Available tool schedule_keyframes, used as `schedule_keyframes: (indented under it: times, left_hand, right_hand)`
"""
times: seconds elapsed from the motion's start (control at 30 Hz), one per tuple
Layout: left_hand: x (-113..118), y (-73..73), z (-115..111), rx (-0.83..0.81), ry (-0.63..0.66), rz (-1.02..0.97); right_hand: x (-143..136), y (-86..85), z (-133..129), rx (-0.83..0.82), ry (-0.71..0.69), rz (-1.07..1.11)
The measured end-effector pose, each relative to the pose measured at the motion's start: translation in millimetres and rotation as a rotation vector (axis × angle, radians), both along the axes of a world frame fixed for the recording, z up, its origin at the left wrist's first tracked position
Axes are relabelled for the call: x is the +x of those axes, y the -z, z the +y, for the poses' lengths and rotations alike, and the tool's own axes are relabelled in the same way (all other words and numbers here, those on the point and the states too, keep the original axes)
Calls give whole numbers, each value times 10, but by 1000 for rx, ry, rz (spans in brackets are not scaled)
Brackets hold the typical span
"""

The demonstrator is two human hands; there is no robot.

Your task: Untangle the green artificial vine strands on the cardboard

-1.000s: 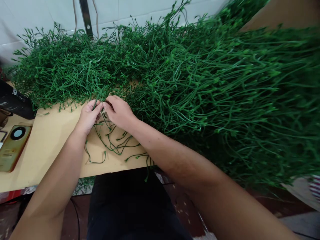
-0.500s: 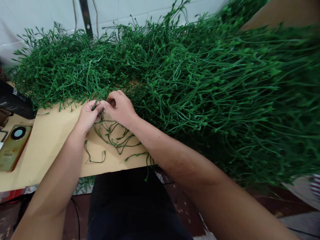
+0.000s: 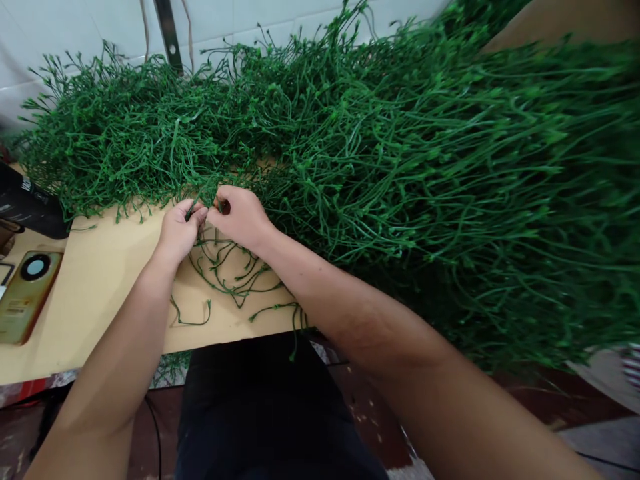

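My left hand [image 3: 180,230] is closed in a pinch at the front edge of a big heap of thin green stems [image 3: 395,160] with small branched tips, which look like plastic plant stems. A dark green stem shows between its thumb and fingers. Close against it on the right, my right hand [image 3: 245,215] is also pinched, thumb and forefinger meeting near the left fingertips at the same stem. Its exact grip is partly hidden by the fingers. Below both hands several loose stems [image 3: 240,290] lie on the tan board [image 3: 115,273].
A phone [image 3: 30,293] lies on the left, with a black bottle [image 3: 31,200] tipped over behind it. A second heap of stems [image 3: 135,133] runs along the tiled wall [image 3: 90,27]. Brown cardboard [image 3: 575,27] stands at the back right.
My right hand's fingers have curled lower and closer in beside the left fingertips. The left hand stays nearly in place, still pinching. The view has shifted slightly.
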State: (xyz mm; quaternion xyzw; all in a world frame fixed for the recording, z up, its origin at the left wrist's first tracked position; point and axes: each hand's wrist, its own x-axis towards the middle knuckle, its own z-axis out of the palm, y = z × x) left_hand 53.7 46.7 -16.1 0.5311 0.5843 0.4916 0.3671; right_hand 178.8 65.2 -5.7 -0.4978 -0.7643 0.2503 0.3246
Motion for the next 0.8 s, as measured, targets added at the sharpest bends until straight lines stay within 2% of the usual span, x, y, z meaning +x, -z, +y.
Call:
schedule_keyframes:
  times: [0.13, 0.3, 0.4, 0.57, 0.63, 0.73, 0.77, 0.8]
  left_hand:
    - [20, -18, -6, 15, -44, 74]
    - [21, -31, -13, 0, -30, 49]
    - [-1, 7, 14, -2, -38, 54]
    - [-70, 127, 107, 76, -67, 258]
    - [-109, 162, 168, 85, -104, 306]
    - [-172, 169, 248, 33, -205, 260]
    - [-187, 159, 256, 21, -221, 228]
    - [-197, 144, 250, 24, -216, 196]
  right_hand:
    - [7, 19, 14, -68, -2, 8]
    - [-1, 41, 9, -47, -46, -159]
    - [4, 23, -10, 31, -89, -217]
    - [58, -65, -54, 39, -161, -291]
    - [76, -122, -121, 34, -260, -233]
    - [63, -203, -252, 62, -579, -114]
    - [52, -215, -277, 71, -643, -80]
    - [42, -216, -281, 78, -641, -51]
